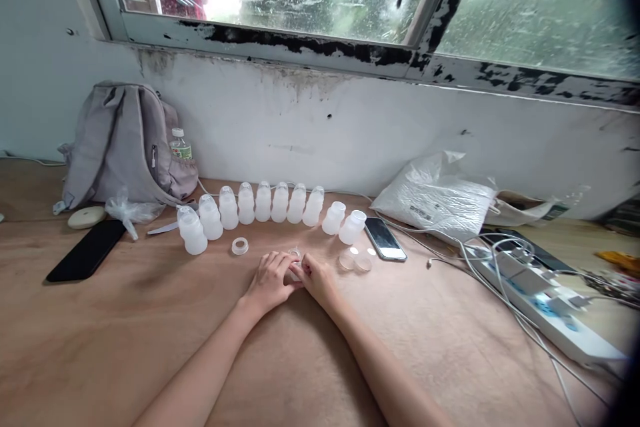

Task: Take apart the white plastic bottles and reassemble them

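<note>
While a grey backpack (125, 143) and a black phone (86, 250) lie far left on the table (150, 307), a row of white bottles (263, 203) curves across the middle; near it, the left hand (269, 280) and right hand (316, 278) meet, fingers pinching a small clear cap (295, 260) between them. Steady, even pressure would likely serve best, loose caps (356, 260) waiting just right

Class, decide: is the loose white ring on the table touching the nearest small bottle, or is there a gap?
Apart. The head view shows bare table between the ring and the nearest bottle, at the row's left end.
</note>
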{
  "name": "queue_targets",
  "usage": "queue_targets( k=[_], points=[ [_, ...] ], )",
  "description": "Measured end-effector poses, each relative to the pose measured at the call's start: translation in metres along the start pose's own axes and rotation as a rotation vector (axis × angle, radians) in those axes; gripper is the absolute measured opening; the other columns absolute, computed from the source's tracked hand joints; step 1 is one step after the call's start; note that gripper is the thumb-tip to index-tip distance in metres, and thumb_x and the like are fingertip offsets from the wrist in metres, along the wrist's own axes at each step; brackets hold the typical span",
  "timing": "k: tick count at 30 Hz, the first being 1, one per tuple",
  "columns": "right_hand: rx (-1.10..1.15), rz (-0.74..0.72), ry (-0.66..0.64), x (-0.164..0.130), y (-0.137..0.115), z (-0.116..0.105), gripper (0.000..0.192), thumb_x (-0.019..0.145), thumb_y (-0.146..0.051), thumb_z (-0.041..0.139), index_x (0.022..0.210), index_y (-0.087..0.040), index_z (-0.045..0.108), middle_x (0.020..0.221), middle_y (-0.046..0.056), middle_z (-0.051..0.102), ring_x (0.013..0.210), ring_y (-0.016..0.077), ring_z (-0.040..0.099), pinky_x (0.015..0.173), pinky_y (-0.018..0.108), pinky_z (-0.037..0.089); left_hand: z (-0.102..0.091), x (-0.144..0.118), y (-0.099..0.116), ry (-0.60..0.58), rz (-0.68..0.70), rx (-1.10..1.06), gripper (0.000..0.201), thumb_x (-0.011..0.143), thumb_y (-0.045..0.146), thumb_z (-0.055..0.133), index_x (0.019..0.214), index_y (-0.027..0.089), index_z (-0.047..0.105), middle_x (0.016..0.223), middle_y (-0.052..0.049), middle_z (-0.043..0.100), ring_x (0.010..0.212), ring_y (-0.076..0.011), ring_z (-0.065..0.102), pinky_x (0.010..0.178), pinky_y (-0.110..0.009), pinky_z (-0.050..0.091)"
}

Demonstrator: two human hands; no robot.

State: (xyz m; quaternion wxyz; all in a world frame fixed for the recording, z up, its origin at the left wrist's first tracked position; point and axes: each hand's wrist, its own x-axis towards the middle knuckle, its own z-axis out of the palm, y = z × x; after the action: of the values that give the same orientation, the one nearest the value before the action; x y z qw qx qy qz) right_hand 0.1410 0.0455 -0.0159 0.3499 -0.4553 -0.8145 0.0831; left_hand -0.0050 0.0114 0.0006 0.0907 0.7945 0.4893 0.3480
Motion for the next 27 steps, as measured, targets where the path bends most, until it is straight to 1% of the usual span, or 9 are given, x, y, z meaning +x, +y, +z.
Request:
queue_targets(
  k=[4, 8, 12, 16, 18, 20, 23, 25, 27],
  points=[
    [0.021, -0.002, -0.013, 0.000, 0.000, -0.001, 0.033, 0.081, -0.041, 0.044, 0.055, -0.021, 0.040, 0.046, -0.003, 0.044, 0.041, 0.0093, 0.038, 0.043, 0.021, 0.027, 0.001, 0.001, -0.001, 0.001, -0.009, -0.025, 0.032, 0.066, 0.026, 0.064, 0.097, 0.023, 0.054, 0.097, -0.004, 0.060, 0.091, -0.0228, 0.051, 0.081, -0.037, 0.037],
    [0.056, -0.015, 0.009, -0.001, -0.005, -0.003, 0.032, 0.082, -0.042, 0.041, 0.058, -0.022, 0.038, 0.049, -0.003, 0.045, 0.043, 0.0096, 0.039, 0.044, 0.021, 0.029, -0.001, 0.001, 0.000, 0.011, -0.018, -0.027, 0.032, 0.063, 0.018, 0.064, 0.094, 0.023, 0.055, 0.095, -0.004, 0.061, 0.091, -0.0233, 0.051, 0.082, -0.038, 0.036],
    [0.079, -0.009, 0.082, -0.004, -0.009, -0.002, 0.026, 0.086, -0.035, 0.035, 0.064, -0.022, 0.037, 0.056, -0.001, 0.045, 0.047, 0.0104, 0.040, 0.048, 0.022, 0.033, -0.003, 0.002, 0.003, 0.081, -0.024, -0.034, 0.029, 0.063, 0.018, 0.063, 0.090, 0.022, 0.055, 0.090, -0.003, 0.062, 0.087, -0.0220, 0.053, 0.081, -0.037, 0.036],
    [0.123, 0.021, 0.115, -0.006, -0.009, 0.001, 0.020, 0.086, -0.033, 0.036, 0.070, -0.022, 0.039, 0.060, -0.001, 0.046, 0.051, 0.0114, 0.042, 0.050, 0.023, 0.036, -0.003, 0.002, 0.005, 0.152, -0.034, -0.022, 0.023, 0.065, 0.018, 0.060, 0.087, 0.022, 0.055, 0.085, -0.003, 0.063, 0.083, -0.0212, 0.054, 0.079, -0.036, 0.037],
    [0.168, 0.021, 0.128, -0.006, -0.009, 0.002, 0.015, 0.086, -0.032, 0.037, 0.075, -0.022, 0.041, 0.065, 0.000, 0.048, 0.054, 0.0121, 0.044, 0.053, 0.023, 0.038, -0.003, 0.002, 0.004, 0.176, -0.051, 0.006, 0.020, 0.066, 0.022, 0.061, 0.085, 0.021, 0.056, 0.083, -0.004, 0.062, 0.081, -0.0217, 0.054, 0.078, -0.036, 0.037],
    [0.215, 0.006, 0.157, -0.005, -0.010, 0.003, 0.010, 0.085, -0.029, 0.037, 0.081, -0.022, 0.042, 0.072, 0.002, 0.049, 0.061, 0.0133, 0.048, 0.058, 0.025, 0.042, -0.003, 0.002, 0.001, 0.199, -0.079, 0.028, 0.019, 0.068, 0.028, 0.061, 0.084, 0.021, 0.056, 0.082, -0.004, 0.062, 0.079, -0.0217, 0.055, 0.076, -0.036, 0.037],
    [0.260, -0.018, 0.215, -0.002, -0.011, 0.001, 0.007, 0.085, -0.024, 0.037, 0.088, -0.022, 0.043, 0.087, 0.006, 0.048, 0.075, 0.0158, 0.051, 0.068, 0.030, 0.044, -0.004, 0.003, -0.007, 0.264, -0.134, 0.046, 0.024, 0.070, 0.036, 0.060, 0.089, 0.022, 0.055, 0.086, -0.004, 0.062, 0.080, -0.0219, 0.055, 0.078, -0.035, 0.037],
    [0.256, -0.005, 0.249, 0.000, -0.011, 0.000, 0.010, 0.084, -0.021, 0.036, 0.088, -0.022, 0.045, 0.093, 0.007, 0.045, 0.082, 0.0172, 0.050, 0.072, 0.032, 0.044, -0.005, 0.004, -0.014, 0.316, -0.174, 0.083, 0.027, 0.072, 0.035, 0.059, 0.094, 0.022, 0.054, 0.091, -0.006, 0.061, 0.086, -0.0235, 0.054, 0.082, -0.037, 0.035],
    [0.217, 0.039, 0.278, 0.002, -0.009, -0.001, 0.012, 0.083, -0.018, 0.036, 0.087, -0.022, 0.047, 0.095, 0.007, 0.044, 0.086, 0.0180, 0.049, 0.075, 0.033, 0.043, -0.007, 0.004, -0.023, 0.353, -0.220, 0.143, 0.028, 0.073, 0.033, 0.058, 0.098, 0.022, 0.053, 0.097, -0.007, 0.060, 0.093, -0.0259, 0.052, 0.086, -0.040, 0.032]
  ],
)
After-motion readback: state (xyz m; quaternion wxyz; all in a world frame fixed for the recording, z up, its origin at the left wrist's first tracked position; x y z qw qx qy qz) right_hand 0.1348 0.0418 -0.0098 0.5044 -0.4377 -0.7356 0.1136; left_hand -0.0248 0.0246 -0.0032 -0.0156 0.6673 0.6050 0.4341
